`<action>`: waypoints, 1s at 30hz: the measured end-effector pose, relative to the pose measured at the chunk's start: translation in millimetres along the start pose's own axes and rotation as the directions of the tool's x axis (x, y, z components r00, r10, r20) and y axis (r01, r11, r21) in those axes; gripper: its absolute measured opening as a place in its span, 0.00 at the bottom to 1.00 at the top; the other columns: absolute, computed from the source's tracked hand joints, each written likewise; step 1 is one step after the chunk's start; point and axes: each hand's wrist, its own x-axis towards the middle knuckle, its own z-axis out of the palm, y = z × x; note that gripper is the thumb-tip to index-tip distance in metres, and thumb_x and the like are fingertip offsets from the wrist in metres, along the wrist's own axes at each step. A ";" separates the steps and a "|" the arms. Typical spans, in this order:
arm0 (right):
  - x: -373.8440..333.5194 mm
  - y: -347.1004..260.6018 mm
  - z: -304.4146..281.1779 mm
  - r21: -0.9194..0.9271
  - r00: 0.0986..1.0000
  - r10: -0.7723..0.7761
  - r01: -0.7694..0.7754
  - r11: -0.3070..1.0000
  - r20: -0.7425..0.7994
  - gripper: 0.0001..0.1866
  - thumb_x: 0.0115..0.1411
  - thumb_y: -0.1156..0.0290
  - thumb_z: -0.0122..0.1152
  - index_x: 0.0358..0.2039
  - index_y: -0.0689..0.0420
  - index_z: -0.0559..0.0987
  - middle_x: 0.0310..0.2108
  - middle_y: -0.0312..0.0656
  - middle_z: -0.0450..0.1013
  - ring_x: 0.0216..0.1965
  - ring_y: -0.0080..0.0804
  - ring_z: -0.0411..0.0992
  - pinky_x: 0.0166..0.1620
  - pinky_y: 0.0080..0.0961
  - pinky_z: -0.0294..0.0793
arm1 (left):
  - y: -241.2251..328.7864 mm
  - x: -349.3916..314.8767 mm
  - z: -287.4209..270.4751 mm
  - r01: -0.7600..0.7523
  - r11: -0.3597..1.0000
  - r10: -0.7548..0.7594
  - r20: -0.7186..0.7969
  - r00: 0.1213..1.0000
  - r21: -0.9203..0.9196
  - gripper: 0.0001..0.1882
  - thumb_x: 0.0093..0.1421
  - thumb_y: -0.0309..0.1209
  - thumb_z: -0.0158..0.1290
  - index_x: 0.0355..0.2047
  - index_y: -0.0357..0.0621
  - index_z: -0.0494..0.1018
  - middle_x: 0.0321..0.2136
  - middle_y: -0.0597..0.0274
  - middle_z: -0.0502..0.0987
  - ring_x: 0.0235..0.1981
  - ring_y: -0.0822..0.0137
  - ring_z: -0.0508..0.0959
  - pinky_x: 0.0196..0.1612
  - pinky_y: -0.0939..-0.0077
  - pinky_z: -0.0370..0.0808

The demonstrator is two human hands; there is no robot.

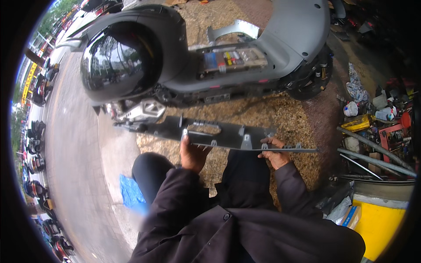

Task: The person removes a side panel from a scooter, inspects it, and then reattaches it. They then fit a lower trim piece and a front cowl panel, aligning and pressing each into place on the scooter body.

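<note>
left hand [193,155] and right hand [278,158] grip the panel [230,138] at its seven and four o'clock, scooter [182,70] at twelve. likely a handling step; next move calls for level, two-handed support.

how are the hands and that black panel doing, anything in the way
Left hand, right hand: both gripping black panel. Panel held lengthwise alongside grey scooter. Silver metal part near panel's left end, contact unclear.
</note>
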 end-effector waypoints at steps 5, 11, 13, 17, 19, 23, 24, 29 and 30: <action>5.6 -9.7 -11.5 0.017 0.999 -0.014 0.013 1.000 0.051 0.21 0.55 0.77 0.74 0.49 0.63 0.77 0.39 0.43 0.80 0.39 0.30 0.81 0.39 0.28 0.86 | 7.7 5.7 10.9 0.030 0.996 -0.032 -0.025 0.999 -0.089 0.36 0.56 0.64 0.56 0.56 0.56 0.70 0.55 0.60 0.73 0.60 0.50 0.70 0.64 0.40 0.63; 8.7 -9.6 -7.2 0.049 0.994 -0.031 0.026 0.998 0.104 0.20 0.56 0.76 0.73 0.48 0.63 0.77 0.38 0.41 0.79 0.38 0.30 0.80 0.39 0.28 0.86 | 17.7 -3.8 17.7 0.026 0.996 -0.029 -0.026 0.999 -0.080 0.36 0.51 0.67 0.59 0.52 0.58 0.75 0.51 0.61 0.77 0.56 0.53 0.72 0.63 0.46 0.65; 10.4 -8.4 -5.5 0.098 0.995 -0.005 -0.004 0.995 0.096 0.19 0.57 0.76 0.72 0.48 0.63 0.77 0.38 0.40 0.78 0.38 0.29 0.79 0.39 0.28 0.86 | 20.3 -5.5 21.4 0.015 0.996 -0.018 -0.027 0.999 -0.086 0.36 0.51 0.66 0.60 0.51 0.58 0.75 0.51 0.63 0.77 0.56 0.54 0.72 0.63 0.45 0.65; 14.8 -3.3 1.5 0.119 0.994 -0.038 0.025 0.993 0.104 0.18 0.58 0.77 0.71 0.48 0.63 0.77 0.38 0.39 0.78 0.39 0.27 0.78 0.40 0.28 0.85 | 26.6 -7.4 24.7 -0.024 0.995 0.024 -0.001 1.000 -0.098 0.34 0.53 0.64 0.60 0.52 0.58 0.74 0.49 0.65 0.77 0.54 0.57 0.73 0.62 0.45 0.66; 16.4 -1.9 5.7 0.099 0.995 -0.042 0.032 0.995 0.091 0.19 0.58 0.76 0.72 0.48 0.63 0.77 0.38 0.38 0.78 0.40 0.27 0.78 0.40 0.29 0.85 | 28.6 -6.5 24.1 -0.041 0.993 0.043 0.019 0.999 -0.112 0.34 0.54 0.63 0.59 0.54 0.58 0.74 0.51 0.66 0.76 0.54 0.57 0.73 0.61 0.46 0.66; 20.5 3.1 13.0 0.118 0.996 -0.047 0.038 0.992 0.076 0.19 0.57 0.75 0.73 0.48 0.62 0.78 0.36 0.38 0.77 0.38 0.28 0.79 0.40 0.29 0.85 | 30.3 -4.6 21.4 -0.082 0.990 0.085 0.022 0.996 -0.112 0.33 0.54 0.62 0.60 0.55 0.59 0.73 0.52 0.66 0.75 0.55 0.57 0.73 0.60 0.47 0.67; 21.5 3.1 13.9 0.128 0.996 -0.050 0.040 0.991 0.077 0.19 0.57 0.75 0.73 0.48 0.62 0.78 0.36 0.38 0.77 0.38 0.28 0.79 0.40 0.29 0.85 | 29.7 -4.9 21.8 -0.086 0.990 0.084 -0.028 0.996 -0.111 0.33 0.54 0.61 0.61 0.55 0.60 0.73 0.52 0.67 0.76 0.55 0.57 0.73 0.62 0.45 0.66; 26.5 1.2 19.3 0.125 0.994 -0.097 0.089 0.988 0.054 0.20 0.60 0.72 0.70 0.51 0.63 0.76 0.34 0.37 0.76 0.35 0.29 0.78 0.39 0.34 0.84 | 32.3 -13.1 26.7 -0.104 0.989 0.105 0.004 0.994 -0.101 0.33 0.52 0.59 0.63 0.55 0.62 0.73 0.54 0.67 0.75 0.60 0.55 0.71 0.65 0.39 0.60; 29.8 1.1 20.6 0.132 0.996 -0.083 0.076 0.988 0.045 0.21 0.60 0.72 0.70 0.52 0.63 0.75 0.34 0.37 0.76 0.36 0.29 0.78 0.39 0.35 0.84 | 33.5 -15.1 27.0 -0.116 0.989 0.116 0.002 0.993 -0.096 0.33 0.52 0.59 0.63 0.55 0.62 0.72 0.55 0.67 0.75 0.60 0.55 0.71 0.66 0.38 0.60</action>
